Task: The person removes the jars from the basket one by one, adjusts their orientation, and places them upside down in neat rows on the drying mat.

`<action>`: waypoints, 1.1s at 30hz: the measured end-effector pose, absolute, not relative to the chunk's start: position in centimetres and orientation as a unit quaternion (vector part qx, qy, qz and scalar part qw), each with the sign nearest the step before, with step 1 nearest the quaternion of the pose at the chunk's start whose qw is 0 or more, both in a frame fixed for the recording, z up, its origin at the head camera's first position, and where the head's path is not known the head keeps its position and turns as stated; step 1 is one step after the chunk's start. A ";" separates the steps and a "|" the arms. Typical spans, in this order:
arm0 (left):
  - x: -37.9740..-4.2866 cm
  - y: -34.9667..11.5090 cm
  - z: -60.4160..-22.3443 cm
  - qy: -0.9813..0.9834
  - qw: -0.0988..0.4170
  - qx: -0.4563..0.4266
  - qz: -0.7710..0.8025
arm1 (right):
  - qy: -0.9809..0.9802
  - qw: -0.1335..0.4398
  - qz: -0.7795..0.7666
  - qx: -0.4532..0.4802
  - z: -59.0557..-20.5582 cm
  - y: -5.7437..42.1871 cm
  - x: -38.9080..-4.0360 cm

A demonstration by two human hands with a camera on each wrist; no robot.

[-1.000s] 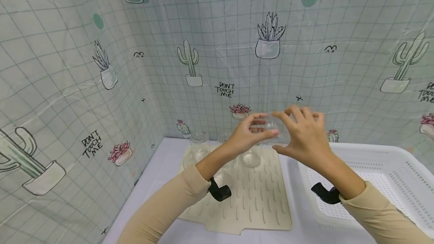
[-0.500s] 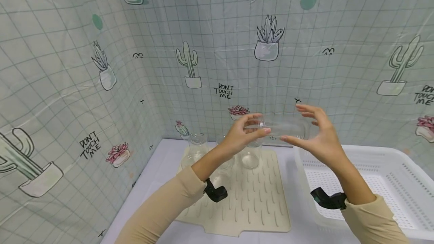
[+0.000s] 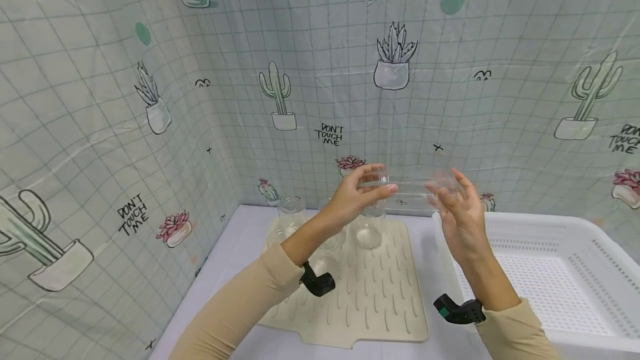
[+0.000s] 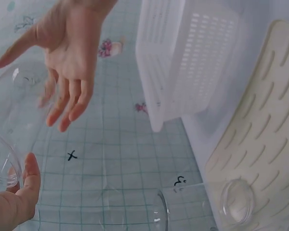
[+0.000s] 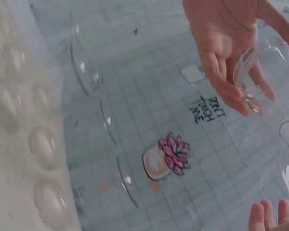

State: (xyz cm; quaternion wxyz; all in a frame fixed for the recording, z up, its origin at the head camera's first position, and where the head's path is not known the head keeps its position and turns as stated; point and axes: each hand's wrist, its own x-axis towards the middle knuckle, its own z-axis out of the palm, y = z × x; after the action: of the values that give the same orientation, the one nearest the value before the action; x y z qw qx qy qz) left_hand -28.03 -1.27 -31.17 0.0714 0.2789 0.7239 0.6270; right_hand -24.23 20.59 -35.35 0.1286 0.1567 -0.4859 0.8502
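Note:
A clear drinking glass (image 3: pixel 412 182) lies level in the air above the far end of the mat. My left hand (image 3: pixel 352 196) grips it round one end, thumb in front and fingers behind. That end's round rim (image 5: pixel 274 62) shows between the fingers in the right wrist view. Close to the glass's other end is my right hand (image 3: pixel 462 221), palm turned up. Its fingers look straight and loose in the left wrist view, where the right hand (image 4: pixel 74 53) overlaps the glass's far end.
Several clear glasses stand on a cream ridged drying mat (image 3: pixel 385 304), among them one glass (image 3: pixel 369 233) below the left hand and another glass (image 3: pixel 291 214) at the back left. A white perforated basket (image 3: pixel 555 221) sits right of the mat. Behind hangs a cactus-print curtain (image 3: pixel 320 32).
My right hand has moved right along the glass to its far end, then turned palm up with its fingers loosening. The glass has swung sideways to lie level; the left hand keeps its grip.

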 end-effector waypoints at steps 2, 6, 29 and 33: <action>-28.1 -1.2 -31.2 0.720 0.073 0.279 0.632 | -0.440 0.113 0.876 0.164 -36.1 20.4 -24.5; -28.1 -1.1 -31.2 0.716 0.076 0.273 0.638 | -0.354 0.075 0.914 0.181 -37.4 20.1 -24.9; -28.3 -1.0 -32.1 0.696 0.086 0.277 0.657 | -0.136 0.027 0.978 0.153 -37.9 16.9 -25.5; -28.2 -1.1 -32.0 0.696 0.084 0.285 0.654 | -0.136 0.026 0.979 0.150 -37.8 17.1 -25.5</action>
State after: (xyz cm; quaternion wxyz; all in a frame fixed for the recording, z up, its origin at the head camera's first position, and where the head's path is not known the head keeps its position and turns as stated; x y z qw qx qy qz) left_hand -28.21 -1.05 -32.00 0.0838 0.2847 0.6958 0.6540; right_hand -25.54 17.07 -37.79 0.0262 0.1504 -0.1357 0.9789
